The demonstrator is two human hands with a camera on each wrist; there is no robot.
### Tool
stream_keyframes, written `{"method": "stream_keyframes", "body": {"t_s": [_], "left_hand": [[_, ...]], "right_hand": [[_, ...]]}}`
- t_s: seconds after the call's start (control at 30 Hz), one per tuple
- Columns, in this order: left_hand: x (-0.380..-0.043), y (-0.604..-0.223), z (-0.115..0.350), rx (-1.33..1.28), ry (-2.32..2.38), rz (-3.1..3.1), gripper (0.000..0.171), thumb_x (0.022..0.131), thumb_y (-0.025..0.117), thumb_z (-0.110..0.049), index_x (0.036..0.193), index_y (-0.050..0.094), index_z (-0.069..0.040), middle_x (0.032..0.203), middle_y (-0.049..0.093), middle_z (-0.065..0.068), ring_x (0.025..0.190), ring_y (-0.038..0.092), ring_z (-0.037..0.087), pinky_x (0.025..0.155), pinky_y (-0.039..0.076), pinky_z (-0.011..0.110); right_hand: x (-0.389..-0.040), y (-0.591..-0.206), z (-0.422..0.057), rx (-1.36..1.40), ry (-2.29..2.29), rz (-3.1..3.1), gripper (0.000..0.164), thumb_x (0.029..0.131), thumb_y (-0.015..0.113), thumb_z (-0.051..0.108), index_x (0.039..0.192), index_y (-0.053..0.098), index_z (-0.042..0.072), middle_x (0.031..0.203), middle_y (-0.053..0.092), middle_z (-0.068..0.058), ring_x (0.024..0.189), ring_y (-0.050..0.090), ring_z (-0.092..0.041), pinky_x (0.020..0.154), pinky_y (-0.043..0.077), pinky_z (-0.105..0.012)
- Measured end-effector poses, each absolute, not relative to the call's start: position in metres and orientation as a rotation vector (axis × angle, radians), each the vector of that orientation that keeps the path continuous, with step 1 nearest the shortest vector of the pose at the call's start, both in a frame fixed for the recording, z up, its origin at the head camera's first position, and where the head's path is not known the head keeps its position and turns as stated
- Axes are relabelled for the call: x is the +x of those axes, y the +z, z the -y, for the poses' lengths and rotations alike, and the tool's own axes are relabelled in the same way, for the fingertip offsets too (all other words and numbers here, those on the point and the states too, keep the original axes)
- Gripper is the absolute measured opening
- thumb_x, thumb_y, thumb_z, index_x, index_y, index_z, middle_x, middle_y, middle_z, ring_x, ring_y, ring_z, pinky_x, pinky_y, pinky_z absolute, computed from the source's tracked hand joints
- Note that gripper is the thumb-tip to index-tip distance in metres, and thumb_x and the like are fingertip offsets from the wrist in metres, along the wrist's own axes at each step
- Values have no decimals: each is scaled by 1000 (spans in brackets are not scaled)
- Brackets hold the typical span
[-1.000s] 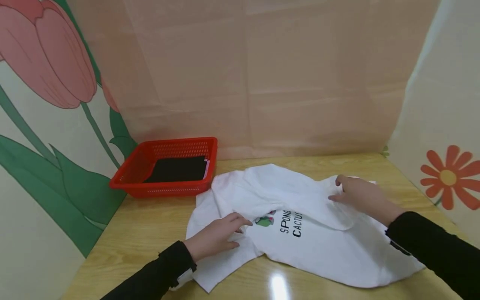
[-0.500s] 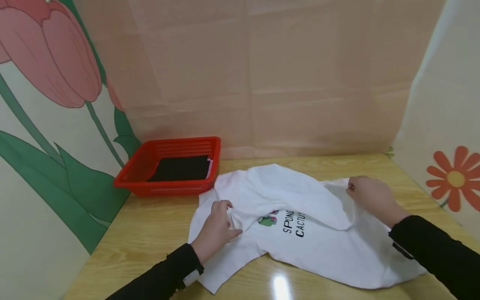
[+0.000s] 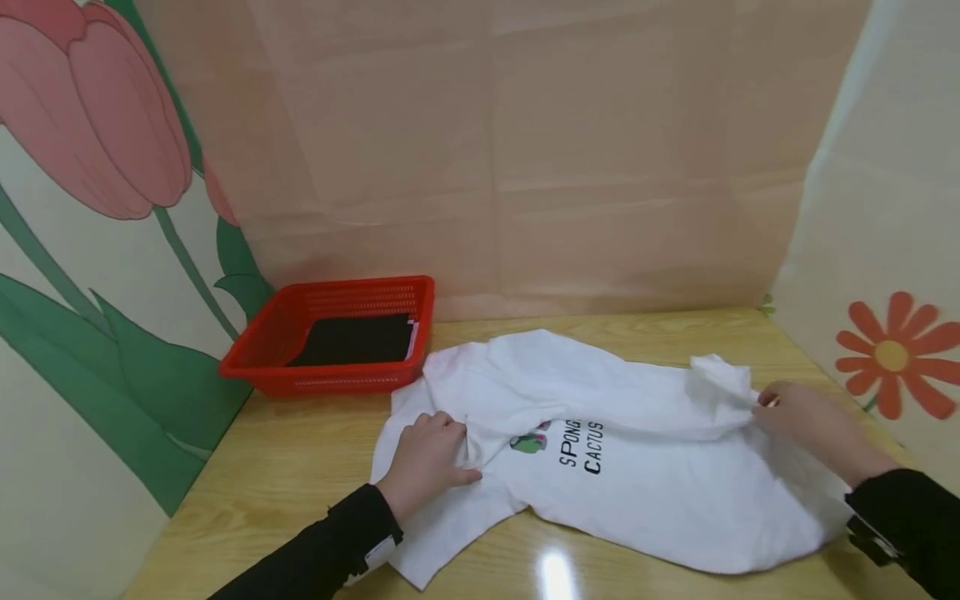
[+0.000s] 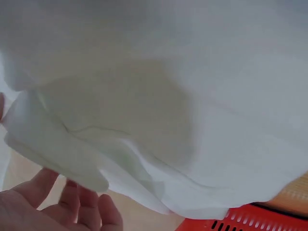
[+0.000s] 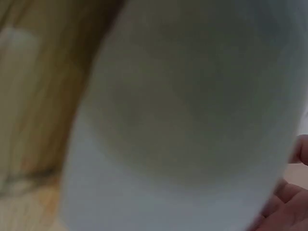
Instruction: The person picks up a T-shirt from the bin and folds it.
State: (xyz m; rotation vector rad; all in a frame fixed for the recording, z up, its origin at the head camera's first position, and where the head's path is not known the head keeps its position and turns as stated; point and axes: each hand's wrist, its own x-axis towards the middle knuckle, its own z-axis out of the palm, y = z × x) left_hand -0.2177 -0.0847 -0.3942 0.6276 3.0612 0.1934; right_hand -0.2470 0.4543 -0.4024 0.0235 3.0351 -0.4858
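The person's right grip pinched the edge of a white shirt near the shirt's far right end, with a small crumpled fold standing up just to the left of the fingertips. My right wrist feed was blurred, mostly pale cloth, with part of that hand at its lower right edge. The left grip pinched the cloth at the other end, fingers curled over a gathered fold with the thumb toward me; on the left wrist feed I made out its fingers at the cloth's edge.

Between the two, I saw the shirt lying spread across the surface, its far part folded over toward the near side. That layer partly covered black lettering, of which I could read "SPONG" and "CACTUS", and a green and pink print beside it.

Beyond the left grip, just beside the shirt, sat a red basket with a folded black item inside; I could not tell whether basket and shirt touched. Farther out, a beige sheet hung behind, a painted pink tulip rose at left, and a red flower showed at right.
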Motion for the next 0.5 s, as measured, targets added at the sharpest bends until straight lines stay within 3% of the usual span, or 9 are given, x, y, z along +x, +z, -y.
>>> {"method": "stream_keyframes", "body": {"t_s": [0.2, 0.27, 0.4, 0.5], "left_hand": [[-216, -391, 86, 814, 168, -3084, 22, 85, 78, -26, 105, 74, -17, 88, 63, -4, 75, 56, 11, 68, 48, 28], [-216, -383, 87, 870, 199, -3099, 14, 87, 75, -21, 100, 75, -18, 85, 63, -5, 73, 56, 11, 67, 49, 27], [-223, -353, 87, 875, 292, -3139, 13, 88, 75, -19, 100, 76, -16, 82, 67, -5, 70, 56, 11, 68, 50, 27], [-234, -324, 86, 834, 359, -3212, 18, 87, 75, -20, 105, 76, -16, 89, 72, -2, 74, 61, 12, 75, 52, 27]], "right_hand": [[-261, -405, -425, -42, -419, -3074, 60, 87, 69, 41, 112, 56, -12, 96, 64, -27, 74, 59, -31, 60, 48, -46], [-268, -404, -416, -127, -304, -3146, 57, 87, 71, 38, 113, 58, -11, 95, 63, -26, 74, 59, -31, 61, 50, -48], [-283, -395, -408, -270, -208, -3235, 31, 90, 68, 26, 100, 68, -3, 80, 60, -12, 68, 55, -26, 59, 49, -42], [-294, -376, -409, -189, -434, -3227, 32, 98, 56, 29, 97, 66, -1, 73, 56, -7, 63, 50, -23, 53, 41, -36]]}}
